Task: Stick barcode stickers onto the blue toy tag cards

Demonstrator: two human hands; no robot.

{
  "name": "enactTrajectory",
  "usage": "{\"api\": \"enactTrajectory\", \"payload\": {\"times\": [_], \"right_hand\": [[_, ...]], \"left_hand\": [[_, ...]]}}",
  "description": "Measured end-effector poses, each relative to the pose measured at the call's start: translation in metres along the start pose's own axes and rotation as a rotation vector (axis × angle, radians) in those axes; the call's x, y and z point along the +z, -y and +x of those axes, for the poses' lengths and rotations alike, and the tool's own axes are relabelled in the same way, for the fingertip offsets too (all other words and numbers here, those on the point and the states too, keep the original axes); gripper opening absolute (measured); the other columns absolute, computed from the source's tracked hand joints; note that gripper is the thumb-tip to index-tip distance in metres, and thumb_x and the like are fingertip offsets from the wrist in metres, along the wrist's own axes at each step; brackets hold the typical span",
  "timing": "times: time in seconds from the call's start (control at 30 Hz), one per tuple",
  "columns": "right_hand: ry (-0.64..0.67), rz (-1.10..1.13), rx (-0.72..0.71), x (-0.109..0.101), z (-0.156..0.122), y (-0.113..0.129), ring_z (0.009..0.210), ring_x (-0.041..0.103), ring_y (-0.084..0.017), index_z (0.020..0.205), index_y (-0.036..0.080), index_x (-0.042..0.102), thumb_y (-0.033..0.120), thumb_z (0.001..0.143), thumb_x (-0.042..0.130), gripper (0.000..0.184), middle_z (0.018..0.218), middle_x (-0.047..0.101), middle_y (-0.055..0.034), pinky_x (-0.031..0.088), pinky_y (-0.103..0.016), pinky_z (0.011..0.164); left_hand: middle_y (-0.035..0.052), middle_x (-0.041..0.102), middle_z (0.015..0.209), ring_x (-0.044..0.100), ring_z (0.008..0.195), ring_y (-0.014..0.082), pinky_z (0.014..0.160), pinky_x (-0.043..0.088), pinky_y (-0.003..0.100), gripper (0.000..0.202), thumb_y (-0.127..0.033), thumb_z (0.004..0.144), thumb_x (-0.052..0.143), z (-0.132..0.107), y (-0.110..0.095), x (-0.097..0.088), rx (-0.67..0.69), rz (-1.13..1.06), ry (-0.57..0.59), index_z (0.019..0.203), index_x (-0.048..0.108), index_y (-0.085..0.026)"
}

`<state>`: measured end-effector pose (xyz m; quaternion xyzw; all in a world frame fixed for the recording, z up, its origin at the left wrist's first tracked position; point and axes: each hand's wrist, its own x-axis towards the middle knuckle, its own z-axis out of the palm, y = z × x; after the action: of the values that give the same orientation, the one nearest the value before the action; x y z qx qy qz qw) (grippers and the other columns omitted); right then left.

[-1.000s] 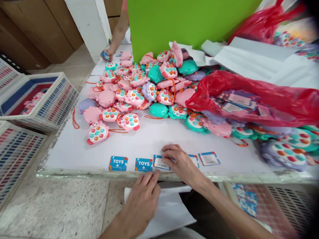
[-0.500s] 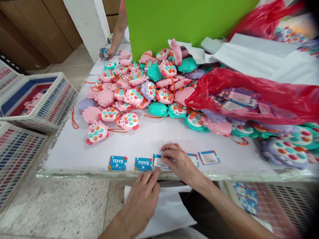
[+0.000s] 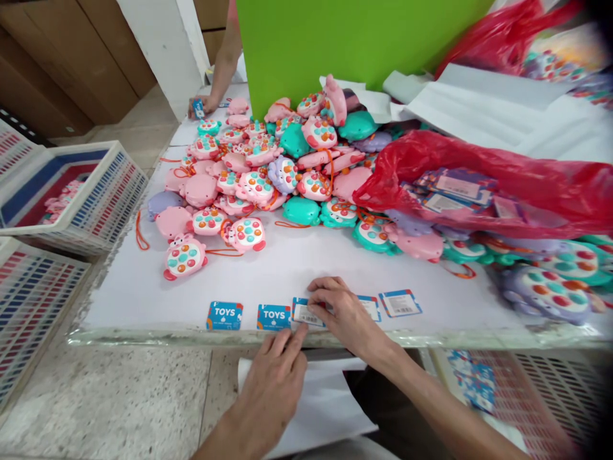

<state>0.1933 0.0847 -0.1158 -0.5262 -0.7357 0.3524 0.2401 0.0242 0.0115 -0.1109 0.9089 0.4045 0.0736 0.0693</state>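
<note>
A row of small blue cards lies along the near edge of the white table [image 3: 143,294]. Two show "TOYS" face up [image 3: 225,315] [image 3: 274,316]; others show white barcode backs [image 3: 400,303]. My right hand [image 3: 342,311] rests on the table, fingers curled, pressing on a barcode card [image 3: 302,312]. My left hand [image 3: 275,383] sits just below the table edge, fingers together and stretched toward that same card, holding nothing I can see. A heap of pink, teal and purple toy phones [image 3: 287,169] with orange cords covers the table behind.
A red plastic bag [image 3: 502,185] holding more cards lies at right. White slotted crates [image 3: 81,191] stand on the floor at left, another [image 3: 522,396] at lower right. A green board [image 3: 345,38] stands behind. Another person's hand [image 3: 201,105] holds a card at the far end.
Almost nothing differs: both my hands stay at the card row. The other person's hand at the far end has shifted slightly.
</note>
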Motion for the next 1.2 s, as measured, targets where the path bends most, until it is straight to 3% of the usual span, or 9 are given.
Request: {"api": "enactTrajectory", "payload": {"times": [0.33,0.53,0.6,0.73,0.87,1.07,1.2], "right_hand": [[-0.019,-0.054,-0.023,0.004,-0.001,-0.001,0.091,0.047,-0.021,0.068,0.016,0.061,0.003,0.076,0.057,0.016,0.091,0.058,-0.0055,0.042,-0.038,0.080],[0.031,-0.122,-0.008,-0.004,0.002,-0.002,0.092,0.051,-0.022,0.069,0.018,0.062,0.007,0.077,0.057,0.014,0.091,0.060,-0.0052,0.044,-0.037,0.081],[0.007,-0.131,-0.014,-0.007,0.003,-0.004,0.092,0.053,-0.021,0.085,0.017,0.062,0.008,0.077,0.056,0.014,0.098,0.059,-0.0069,0.046,-0.036,0.081],[-0.092,-0.292,-0.095,-0.002,0.006,-0.002,0.095,0.052,-0.025,0.123,0.017,0.042,0.022,0.080,0.058,0.047,0.108,0.055,-0.0113,0.047,-0.041,0.079],[-0.111,-0.549,-0.099,0.008,0.013,0.003,0.093,0.049,-0.028,0.123,0.020,0.046,0.029,0.077,0.064,0.050,0.107,0.054,-0.0115,0.046,-0.042,0.075],[-0.170,-0.607,-0.109,-0.002,0.003,-0.010,0.095,0.046,-0.028,0.128,0.016,0.040,0.041,0.079,0.059,0.059,0.110,0.051,-0.0138,0.043,-0.041,0.076],[-0.219,-0.664,-0.105,-0.006,-0.008,-0.012,0.095,0.046,-0.028,0.126,0.017,0.043,0.027,0.084,0.054,0.045,0.111,0.051,-0.0138,0.042,-0.041,0.075]], "left_hand": [[0.0098,0.041,0.136,0.044,0.111,0.0269,0.085,0.043,0.040,0.023,-0.009,0.079,0.044,0.009,-0.007,0.000,-0.016,0.121,0.176,0.095,0.061,-0.010],[0.0086,0.043,0.135,0.046,0.110,0.0273,0.083,0.044,0.040,0.020,-0.014,0.080,0.050,0.009,-0.007,0.006,-0.034,0.128,0.202,0.096,0.063,-0.011],[0.0067,0.043,0.135,0.046,0.109,0.0262,0.082,0.044,0.039,0.019,-0.016,0.081,0.050,0.008,-0.006,0.008,-0.044,0.121,0.198,0.094,0.064,-0.012],[0.0067,0.046,0.133,0.047,0.108,0.0253,0.080,0.043,0.038,0.019,-0.017,0.083,0.049,0.007,-0.006,0.011,-0.045,0.115,0.175,0.092,0.065,-0.014],[0.0046,0.048,0.131,0.048,0.106,0.0244,0.079,0.043,0.037,0.020,-0.015,0.081,0.047,0.005,-0.006,0.014,-0.064,0.133,0.081,0.090,0.065,-0.014],[0.0029,0.047,0.132,0.049,0.101,0.0251,0.078,0.044,0.038,0.020,-0.016,0.078,0.047,0.004,-0.004,0.019,-0.059,0.152,0.029,0.085,0.066,-0.013],[0.0013,0.046,0.133,0.049,0.102,0.0244,0.078,0.043,0.037,0.021,-0.011,0.077,0.046,0.003,-0.005,0.021,-0.073,0.163,0.020,0.085,0.065,-0.015]]}}
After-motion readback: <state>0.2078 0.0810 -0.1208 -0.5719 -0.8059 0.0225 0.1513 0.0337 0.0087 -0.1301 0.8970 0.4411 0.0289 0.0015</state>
